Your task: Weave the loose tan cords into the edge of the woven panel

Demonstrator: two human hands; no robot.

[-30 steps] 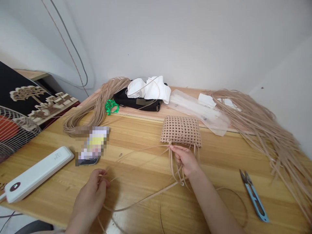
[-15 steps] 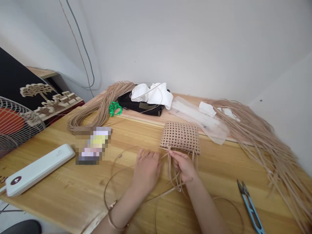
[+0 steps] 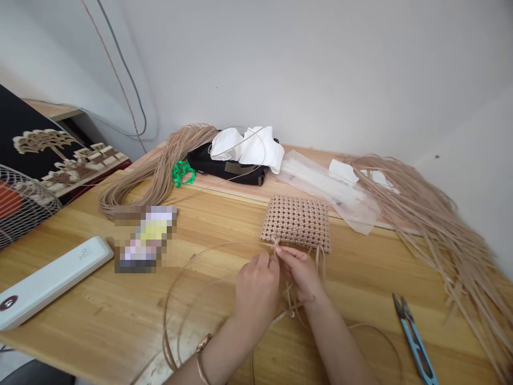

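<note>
A small woven tan panel lies on the wooden table with loose strips hanging from its near edge. My left hand and my right hand meet just below that edge. Both hands pinch thin tan strips at the panel's near left corner. A long strip loops away to the left across the table and under my left wrist, which wears a bracelet.
Blue-handled snips lie at the right. A large heap of tan strips fills the right side, a coiled bundle the back left. A white flat device, a black bag with white cloth, a plastic sleeve and a fan grille are around.
My left hand has come from the near left of the table up to the panel's near edge, beside my right hand. The long strip now loops more tightly on the left.
</note>
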